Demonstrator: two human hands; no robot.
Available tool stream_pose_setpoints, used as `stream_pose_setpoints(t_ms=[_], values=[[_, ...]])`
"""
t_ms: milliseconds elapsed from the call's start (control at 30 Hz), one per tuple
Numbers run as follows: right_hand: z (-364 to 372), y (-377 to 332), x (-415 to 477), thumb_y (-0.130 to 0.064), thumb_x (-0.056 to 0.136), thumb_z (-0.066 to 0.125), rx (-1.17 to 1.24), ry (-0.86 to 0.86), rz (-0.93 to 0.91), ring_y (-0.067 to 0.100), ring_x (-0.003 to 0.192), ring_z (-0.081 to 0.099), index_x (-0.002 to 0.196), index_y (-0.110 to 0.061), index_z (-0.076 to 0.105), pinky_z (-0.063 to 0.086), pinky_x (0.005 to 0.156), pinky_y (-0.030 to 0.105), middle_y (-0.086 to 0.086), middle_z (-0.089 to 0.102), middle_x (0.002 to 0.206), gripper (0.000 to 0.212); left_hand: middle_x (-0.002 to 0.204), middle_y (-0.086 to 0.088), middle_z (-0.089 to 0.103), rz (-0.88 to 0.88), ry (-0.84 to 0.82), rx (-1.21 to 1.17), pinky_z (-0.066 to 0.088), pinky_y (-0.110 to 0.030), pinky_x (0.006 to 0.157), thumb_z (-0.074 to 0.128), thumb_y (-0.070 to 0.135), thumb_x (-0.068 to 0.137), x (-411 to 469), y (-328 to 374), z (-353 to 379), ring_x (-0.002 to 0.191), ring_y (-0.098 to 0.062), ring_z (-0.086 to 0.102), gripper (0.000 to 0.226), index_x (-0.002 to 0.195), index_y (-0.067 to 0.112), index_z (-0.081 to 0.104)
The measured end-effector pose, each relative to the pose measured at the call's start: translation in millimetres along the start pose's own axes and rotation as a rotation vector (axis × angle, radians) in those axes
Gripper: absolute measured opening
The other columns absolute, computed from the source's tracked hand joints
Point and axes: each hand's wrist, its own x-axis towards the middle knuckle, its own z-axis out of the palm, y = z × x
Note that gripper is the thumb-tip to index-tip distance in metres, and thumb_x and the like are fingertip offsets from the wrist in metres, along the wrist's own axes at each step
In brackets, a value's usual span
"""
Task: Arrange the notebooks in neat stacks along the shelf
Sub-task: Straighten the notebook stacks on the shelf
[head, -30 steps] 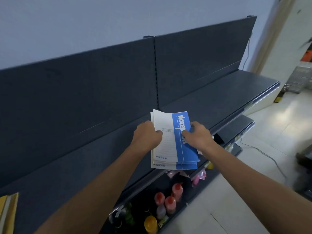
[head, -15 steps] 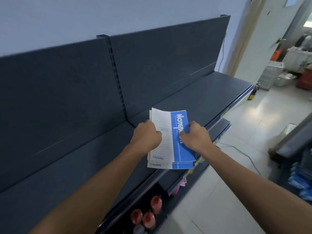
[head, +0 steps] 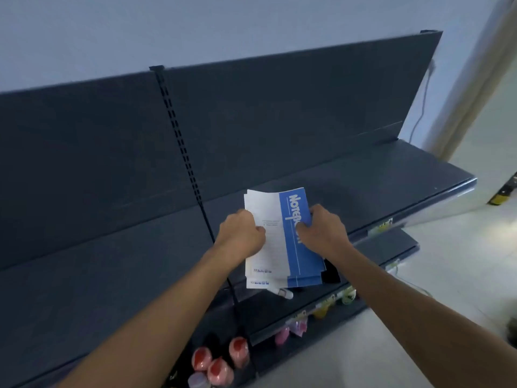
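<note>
Not much has moved in the last half second. The notebooks (head: pixel 293 256) sit in the same two-handed grip, but the view has swung a bit left and dipped, so the doorway clutter on the right has dropped out and more of the low bottles (head: pixel 218 362) shows.

The left hand (head: pixel 242 233) grips the stack's left edge with its thumb on the white part of the top cover. The right hand (head: pixel 324 231) grips the right edge, thumb on the blue band, fingers (head: pixel 317 212) curled round the side.

The stack is over the front edge of the dark shelf (head: pixel 363 180), just right of the slotted upright (head: pixel 179 141), with its near end hanging past that edge. Can't tell if it's actually touching the shelf. The covers are slightly fanned, not squared up.

A lower shelf (head: pixel 386 242) sticks out below on the right.
</note>
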Motion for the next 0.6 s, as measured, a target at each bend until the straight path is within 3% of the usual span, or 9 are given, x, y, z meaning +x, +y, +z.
stream_pose_setpoints(t_ms=[267, 367, 600], values=[[23.5, -17.0, 52.7, -0.028, 0.088, 0.062, -0.022, -0.169, -0.137, 0.020, 0.087, 0.062, 0.106, -0.012, 0.058, 0.045, 0.065, 0.031, 0.002, 0.064, 0.101, 0.025, 0.098, -0.003, 0.056, -0.246, 0.065, -0.051, 0.040, -0.027, 0.055, 0.056, 0.030, 0.093, 20.9, -21.1, 2.8, 0.083, -0.021, 0.057, 0.032, 0.116, 0.008, 0.055], [40.3, -29.2, 74.3, -0.028, 0.087, 0.062, -0.064, -0.192, -0.166, 0.017, 0.081, 0.061, 0.106, -0.013, 0.058, 0.044, 0.059, 0.030, 0.001, 0.064, 0.100, 0.024, 0.101, -0.005, 0.058, -0.290, 0.086, -0.053, 0.043, -0.030, 0.061, 0.056, 0.029, 0.094, 39.0, -37.7, 7.0, 0.086, -0.024, 0.058, 0.032, 0.116, 0.007, 0.056], [70.8, -38.9, 119.2, -0.031, 0.088, 0.063, -0.180, -0.219, -0.195, 0.021, 0.086, 0.064, 0.107, -0.014, 0.058, 0.052, 0.070, 0.035, 0.001, 0.064, 0.102, 0.026, 0.089, -0.001, 0.051, -0.344, 0.120, -0.123, 0.037, -0.025, 0.052, 0.059, 0.031, 0.095, 79.8, -61.7, 26.8, 0.075, -0.018, 0.053, 0.029, 0.112, 0.008, 0.055]])
